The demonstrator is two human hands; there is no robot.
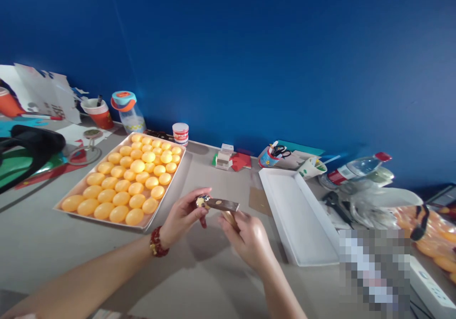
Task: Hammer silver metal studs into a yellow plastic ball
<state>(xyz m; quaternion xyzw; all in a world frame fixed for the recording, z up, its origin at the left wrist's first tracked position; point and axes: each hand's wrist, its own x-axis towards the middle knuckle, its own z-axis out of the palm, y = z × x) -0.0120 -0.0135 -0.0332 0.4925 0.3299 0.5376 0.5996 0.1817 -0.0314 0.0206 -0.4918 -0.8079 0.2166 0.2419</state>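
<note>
In the middle of the head view, my right hand (249,238) is closed around the pale wooden handle of a small hammer (224,204). Its dark brown, bar-shaped head points left, towards my other hand. My left hand (183,219), with a red beaded bracelet at the wrist, pinches a small shiny silver and yellowish round piece (202,201) between thumb and fingers. The left end of the hammer head meets or overlaps this piece; I cannot tell whether they touch. Both hands are raised over the grey table (199,281).
On the left lies a shallow tray (151,220) of orange balls (121,198). A long white tray (302,219) is at the right. Behind stand a lidded jug (131,117), a small tub (180,134) and a pen holder (269,157). A plastic bottle (356,169) leans farther right.
</note>
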